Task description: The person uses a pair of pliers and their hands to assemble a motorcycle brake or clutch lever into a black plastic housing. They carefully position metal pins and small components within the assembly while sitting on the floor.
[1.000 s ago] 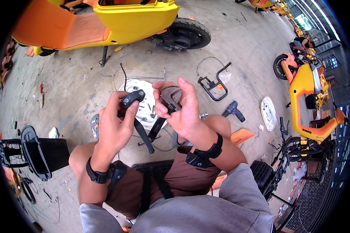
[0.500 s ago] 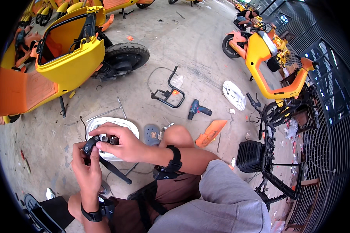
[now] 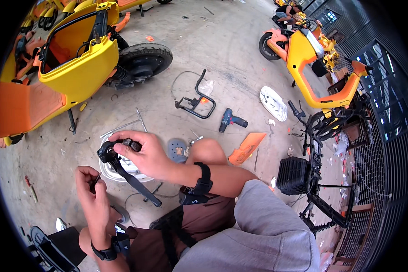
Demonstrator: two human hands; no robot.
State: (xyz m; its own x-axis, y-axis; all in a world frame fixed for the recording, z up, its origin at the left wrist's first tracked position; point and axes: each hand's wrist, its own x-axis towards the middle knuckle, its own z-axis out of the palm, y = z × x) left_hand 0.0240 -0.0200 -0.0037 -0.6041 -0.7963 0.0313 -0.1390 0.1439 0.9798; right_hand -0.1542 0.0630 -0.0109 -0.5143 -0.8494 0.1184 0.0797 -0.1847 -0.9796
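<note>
Gripping a black lever (image 3: 132,180), the right hand (image 3: 147,155) is curled; the left hand (image 3: 94,201) pinches, seemingly, a dark piece (image 3: 95,182).

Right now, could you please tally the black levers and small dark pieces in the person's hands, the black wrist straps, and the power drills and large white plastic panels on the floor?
Black lever, in the right hand: 1
Small dark piece, in the left hand: 1
Black wrist straps: 2
Power drill: 1
Large white plastic panels: 2
Total: 7

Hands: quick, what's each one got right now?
Left hand: closed, pinching a small dark piece.
Right hand: closed, holding a black lever.
</note>
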